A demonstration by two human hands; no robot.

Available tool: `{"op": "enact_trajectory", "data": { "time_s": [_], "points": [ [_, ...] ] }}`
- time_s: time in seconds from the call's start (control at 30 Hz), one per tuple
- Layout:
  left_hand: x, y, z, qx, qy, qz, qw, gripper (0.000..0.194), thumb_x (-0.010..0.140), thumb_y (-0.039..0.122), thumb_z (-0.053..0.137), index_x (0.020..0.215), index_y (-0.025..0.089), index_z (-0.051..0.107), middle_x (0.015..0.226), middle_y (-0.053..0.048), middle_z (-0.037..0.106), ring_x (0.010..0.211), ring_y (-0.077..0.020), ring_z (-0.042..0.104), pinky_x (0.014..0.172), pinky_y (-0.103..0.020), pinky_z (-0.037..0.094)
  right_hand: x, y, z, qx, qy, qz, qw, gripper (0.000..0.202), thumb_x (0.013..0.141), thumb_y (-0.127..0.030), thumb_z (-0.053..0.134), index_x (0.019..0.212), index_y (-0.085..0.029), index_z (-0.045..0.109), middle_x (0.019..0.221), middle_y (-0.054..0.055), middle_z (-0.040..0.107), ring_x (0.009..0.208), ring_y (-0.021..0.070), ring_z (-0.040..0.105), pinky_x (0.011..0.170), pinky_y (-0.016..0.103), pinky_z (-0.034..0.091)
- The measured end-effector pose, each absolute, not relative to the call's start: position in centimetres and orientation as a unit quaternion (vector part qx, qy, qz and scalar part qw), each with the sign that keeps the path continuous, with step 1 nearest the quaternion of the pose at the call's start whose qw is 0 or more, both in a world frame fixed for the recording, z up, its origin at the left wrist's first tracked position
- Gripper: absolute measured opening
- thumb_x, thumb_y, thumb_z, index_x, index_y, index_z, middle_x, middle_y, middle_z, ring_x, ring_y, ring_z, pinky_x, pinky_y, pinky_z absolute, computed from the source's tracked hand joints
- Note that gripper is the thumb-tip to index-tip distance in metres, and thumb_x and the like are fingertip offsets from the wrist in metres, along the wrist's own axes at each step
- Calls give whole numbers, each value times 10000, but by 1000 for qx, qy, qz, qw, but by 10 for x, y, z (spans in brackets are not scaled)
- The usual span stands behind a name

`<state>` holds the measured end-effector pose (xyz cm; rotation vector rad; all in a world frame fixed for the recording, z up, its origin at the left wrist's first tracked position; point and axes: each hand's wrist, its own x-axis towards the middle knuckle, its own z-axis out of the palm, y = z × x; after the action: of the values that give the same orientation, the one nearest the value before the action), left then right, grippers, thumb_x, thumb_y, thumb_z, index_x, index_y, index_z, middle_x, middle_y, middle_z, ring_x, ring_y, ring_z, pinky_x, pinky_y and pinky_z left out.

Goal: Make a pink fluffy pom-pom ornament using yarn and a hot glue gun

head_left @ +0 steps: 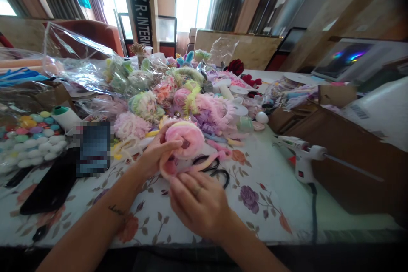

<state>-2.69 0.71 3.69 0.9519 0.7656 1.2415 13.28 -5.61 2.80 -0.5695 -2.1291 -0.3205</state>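
A round coil of fluffy pink and pale yellow strip (190, 135) is held up above the table by my left hand (159, 153), its fingers wrapped round the coil's left side. From the coil a loose length loops down to my right hand (197, 202), whose fingers are pinched on it in front of the coil. The free end of the strip trails right over black-handled scissors (219, 172) that lie on the flowered tablecloth (264, 170).
Behind my hands is a heap of yarn and trims (149, 93). At the right stand a white glue gun (302, 155) and a cardboard box (357, 165). Phones (51, 182) and a bag of coloured balls (35, 140) lie at the left.
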Motion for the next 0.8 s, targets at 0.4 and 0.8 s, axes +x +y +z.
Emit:
{"op": "enact_trajectory", "data": {
  "time_s": [0.4, 0.8],
  "points": [
    [-22, 5, 35, 446, 301, 496, 682, 791, 682, 294, 884, 1417, 231, 599, 954, -62, 772, 888, -243, 730, 799, -285, 574, 170, -23, 31, -436, -705, 130, 544, 244, 922, -288, 678, 1155, -217, 706, 1170, 104, 697, 1073, 246, 693, 854, 392, 616],
    [-26, 4, 37, 461, 317, 460, 689, 694, 660, 259, 884, 1325, 233, 686, 538, 53, 609, 399, -80, 496, 507, -212, 479, 165, -36, 8, -420, -686, 86, 588, 266, 902, -212, 709, 1167, -231, 704, 1185, 111, 689, 1125, 262, 684, 947, 436, 597]
  ]
}}
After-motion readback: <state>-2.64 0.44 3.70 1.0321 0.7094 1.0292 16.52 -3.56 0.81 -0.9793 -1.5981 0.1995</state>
